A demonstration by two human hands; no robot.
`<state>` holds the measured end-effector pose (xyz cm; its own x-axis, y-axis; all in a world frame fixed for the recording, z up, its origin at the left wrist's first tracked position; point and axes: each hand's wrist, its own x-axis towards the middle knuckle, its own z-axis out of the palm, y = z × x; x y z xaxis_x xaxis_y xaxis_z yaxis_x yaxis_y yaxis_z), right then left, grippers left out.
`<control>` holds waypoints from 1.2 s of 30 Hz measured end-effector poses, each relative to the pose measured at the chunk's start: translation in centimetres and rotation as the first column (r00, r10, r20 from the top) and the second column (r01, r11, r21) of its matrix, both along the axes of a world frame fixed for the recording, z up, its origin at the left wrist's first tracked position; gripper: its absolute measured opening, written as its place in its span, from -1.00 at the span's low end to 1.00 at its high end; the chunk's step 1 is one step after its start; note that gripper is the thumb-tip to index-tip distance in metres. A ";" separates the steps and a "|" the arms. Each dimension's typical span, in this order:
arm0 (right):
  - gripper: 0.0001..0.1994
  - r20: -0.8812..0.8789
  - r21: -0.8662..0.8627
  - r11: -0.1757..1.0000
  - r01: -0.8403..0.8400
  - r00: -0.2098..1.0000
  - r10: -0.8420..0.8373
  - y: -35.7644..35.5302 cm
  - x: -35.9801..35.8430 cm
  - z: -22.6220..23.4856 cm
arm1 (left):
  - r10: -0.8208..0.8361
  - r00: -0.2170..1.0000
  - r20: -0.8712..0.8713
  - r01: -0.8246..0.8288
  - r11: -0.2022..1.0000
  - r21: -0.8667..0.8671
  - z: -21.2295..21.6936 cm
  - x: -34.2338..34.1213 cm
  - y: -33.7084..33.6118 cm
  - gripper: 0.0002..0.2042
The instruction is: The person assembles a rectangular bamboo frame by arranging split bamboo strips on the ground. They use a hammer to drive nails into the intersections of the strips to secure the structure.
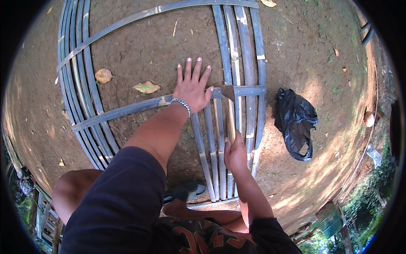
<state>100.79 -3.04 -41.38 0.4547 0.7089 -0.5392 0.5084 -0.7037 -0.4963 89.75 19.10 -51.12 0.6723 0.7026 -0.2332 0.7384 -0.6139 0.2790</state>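
Spread flat, my left hand point(192, 89) presses on a long bamboo crosspiece point(127, 111), its fingers reaching past the far edge over the ground. A chain bracelet circles that wrist. My right hand point(236, 156) is closed round the pale wooden handle point(231, 122) of a tool with a dark metal head point(227, 91). The head lies at the crosspiece, just right of my left hand; its exact kind is unclear. Beneath run lengthwise bamboo slats point(249, 111), several meeting the crosspiece from the near side. Small nail heads show at the crosspiece's right end.
More bamboo slats point(77, 76) form the frame's left side, joined by a far crosspiece point(139, 17). A black plastic bag point(296, 127) lies on the dirt to the right. Dry leaves point(146, 87) lie inside the frame. My sandalled foot point(184, 192) is close to the near slats.
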 end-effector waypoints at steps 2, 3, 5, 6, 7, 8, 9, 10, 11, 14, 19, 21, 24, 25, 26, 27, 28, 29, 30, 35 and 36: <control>-0.52 0.014 -0.036 0.999 0.025 1.000 -0.025 0.7 0.0 1.2 | 0.004 1.000 0.007 -0.004 1.000 0.000 -0.1 -0.2 0.0 -0.32; -0.52 0.022 0.062 0.998 0.030 0.999 -0.032 0.8 -0.2 1.7 | 0.004 1.000 0.010 -0.004 1.000 -0.003 -0.1 -0.3 -0.1 -0.32; -0.53 0.035 0.257 0.966 0.037 0.998 -0.048 0.4 -0.6 2.2 | 0.002 1.000 0.007 -0.002 1.000 0.004 -0.3 -0.3 -0.1 -0.32; -0.55 0.026 0.347 0.938 0.021 0.999 -0.032 0.2 -0.5 2.0 | -0.002 1.000 0.009 0.002 1.000 0.010 -0.4 -0.2 -0.1 -0.32; -0.55 0.018 0.289 0.957 0.028 0.999 -0.035 0.1 -0.8 1.9 | -0.001 1.000 0.010 0.001 1.000 0.011 -0.4 -0.2 -0.1 -0.32; -0.56 0.010 0.229 0.973 0.035 0.999 -0.039 0.1 -1.1 1.7 | -0.001 1.000 0.012 0.001 1.000 0.012 -0.5 -0.3 -0.2 -0.32; -0.57 0.007 0.170 0.985 0.041 0.999 -0.043 0.2 -1.2 1.5 | 0.000 1.000 0.019 0.000 1.000 0.014 -0.4 -0.2 -0.2 -0.32; -0.58 0.030 -0.059 0.998 0.011 1.000 -0.009 0.4 -1.0 1.1 | 0.003 1.000 0.022 -0.003 1.000 0.013 -0.4 -0.1 -0.2 -0.32; -0.58 0.036 -0.039 0.999 0.014 0.999 -0.013 0.1 -1.0 1.5 | 0.005 1.000 0.025 -0.006 1.000 0.013 -0.4 0.0 -0.2 -0.32; -0.56 0.023 0.003 1.000 0.021 1.000 -0.021 0.0 -1.3 2.4 | 0.005 1.000 0.014 -0.005 1.000 0.021 -0.5 -0.2 0.3 -0.32; -0.56 0.041 0.368 0.930 0.022 0.998 -0.040 -0.5 -1.4 2.2 | -0.002 1.000 0.015 0.001 1.000 0.014 -0.3 -0.3 -0.1 -0.32; -0.56 0.033 0.352 0.936 0.032 0.998 -0.047 -1.1 -1.3 0.9 | -0.002 1.000 0.017 0.002 1.000 0.025 -0.5 -0.3 -0.2 -0.31; -0.57 0.054 0.081 0.996 0.030 0.998 -0.034 -1.5 -1.4 0.5 | 0.001 1.000 -0.013 -0.001 1.000 -0.001 -0.2 -0.2 0.0 -0.32; -0.58 0.061 -0.010 1.000 0.028 0.998 -0.027 -1.4 -1.4 0.6 | -0.001 1.000 -0.009 0.001 1.000 0.007 -0.1 0.0 0.3 -0.32; -0.60 0.095 0.118 0.993 0.002 0.995 -0.014 -1.5 -1.4 1.2 | -0.003 1.000 -0.003 0.003 1.000 0.015 0.0 0.4 0.7 -0.32; -0.60 0.064 0.150 0.987 0.049 0.996 -0.059 -1.5 -1.9 2.2 | -0.011 1.000 -0.015 0.011 1.000 -0.001 -0.1 -0.1 -0.3 -0.32; -0.61 0.038 0.195 0.977 0.088 0.995 -0.097 -0.3 -2.0 3.1 | -0.001 1.000 -0.014 0.001 1.000 -0.008 -0.2 -0.5 -0.2 -0.32; -0.61 0.010 0.239 0.963 0.128 0.991 -0.134 0.4 -2.2 3.4 | 0.010 1.000 -0.013 -0.010 1.000 -0.015 -0.3 -1.0 -0.2 -0.32; -0.63 0.025 0.394 0.915 0.088 0.994 -0.106 -0.3 -1.9 2.6 | 0.013 1.000 0.003 -0.013 1.000 -0.015 -0.2 -0.9 -0.1 -0.32; -0.62 0.097 -0.021 0.999 -0.043 0.994 0.045 -1.1 -1.1 -0.5 | 0.006 1.000 0.023 -0.006 1.000 -0.009 -0.1 -0.2 -0.1 -0.32; -0.62 0.121 0.014 1.000 -0.004 0.993 0.002 -1.1 -1.4 -0.6 | 0.010 1.000 0.024 -0.010 1.000 -0.008 0.0 -0.3 0.1 -0.32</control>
